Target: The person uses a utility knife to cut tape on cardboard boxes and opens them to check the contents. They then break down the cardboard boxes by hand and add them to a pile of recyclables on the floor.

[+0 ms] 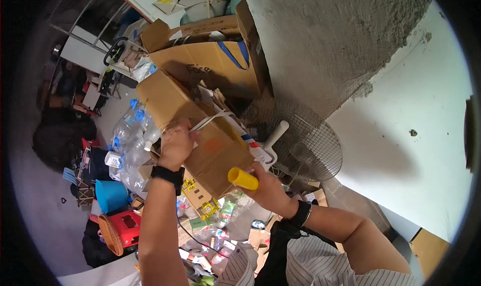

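Observation:
A long brown cardboard bundle (pixel 200 128) lies tilted in front of me, with a white strap (pixel 210 118) across its upper side. My left hand (pixel 176 141) is closed on the strap, knuckles up, against the cardboard's left edge. At the near right corner my right hand (pixel 270 192) is closed around a yellow tube (pixel 243 179), whose open end points left. Some of the right hand's fingers are hidden, so whether they also grip the cardboard is unclear. Folded cardboard and paper show along the bundle's right side.
A large open carton (pixel 205 68) with a blue handle stands behind. To the right are a round wire fan guard (pixel 310 146) and rough wall. Clear plastic bottles (pixel 131 135), a blue bucket (pixel 111 195) and a red plastic crate (pixel 125 228) sit left. Litter covers the floor near my body.

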